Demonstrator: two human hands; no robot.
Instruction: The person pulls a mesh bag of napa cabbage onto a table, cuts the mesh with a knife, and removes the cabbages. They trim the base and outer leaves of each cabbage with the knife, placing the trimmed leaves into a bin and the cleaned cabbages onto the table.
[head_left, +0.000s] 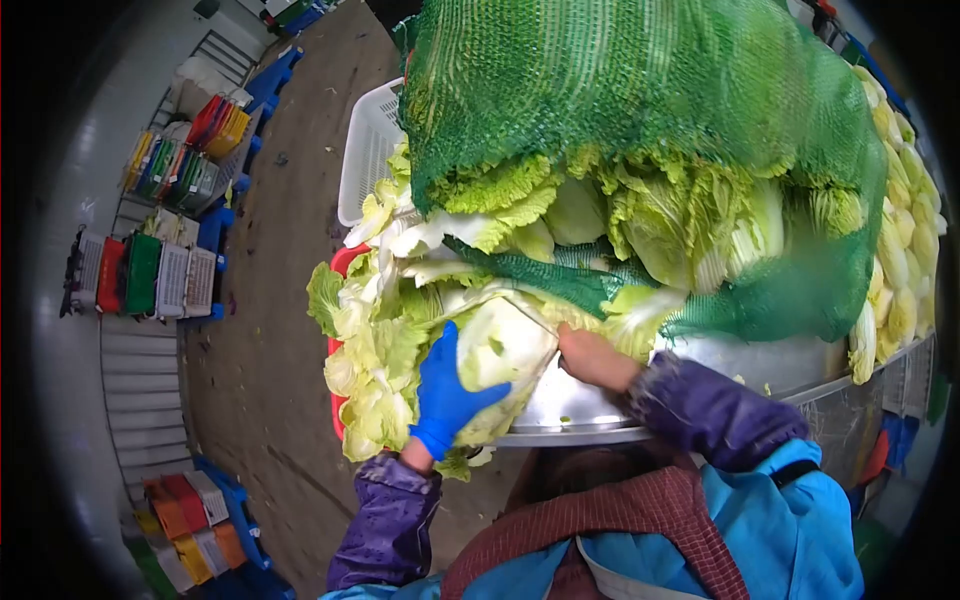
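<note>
A pale Chinese cabbage (500, 345) lies at the front edge of the metal table, its white side facing up. My left hand (447, 392), in a blue glove, grips it from the left, thumb stretched across its lower part. Bare and closed, my right hand (592, 357) presses against the cabbage's right side; a thin dark edge shows by its fingers, but what they hold is hidden. Loose outer leaves (375, 350) heap up at the left over a red basket (338, 405). A single leaf (640, 312) rests just beyond my right hand.
A big green mesh sack (620, 80) lies open across the table, with several cabbages (680, 220) at its mouth. Behind the leaves stands a white plastic basket (367, 150). More cabbages (905, 240) are piled at the right. Stacked coloured crates (140, 270) line the floor at left.
</note>
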